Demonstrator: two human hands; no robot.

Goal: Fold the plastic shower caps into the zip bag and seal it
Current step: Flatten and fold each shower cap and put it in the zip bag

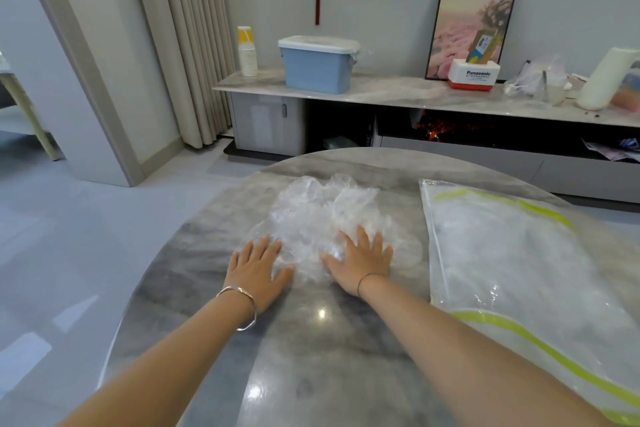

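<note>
Centre of frame, on a round grey marble table (194, 274): heap of crumpled clear shower caps (322, 215). Left hand (258, 263) flat on the heap's lower-left edge, fingers straight and spread, gripping nothing; silver bangle at the wrist. Right hand (362, 258) flat on the heap's lower-right part, fingers straight and spread, pressing down. Right of frame: large clear zip bag (512, 253) with yellow-green strips, lying flat just beside the heap, cloudy plastic visible inside. Upper frame: sideboard (381, 90) carrying a blue lidded bin (317, 69).
</note>
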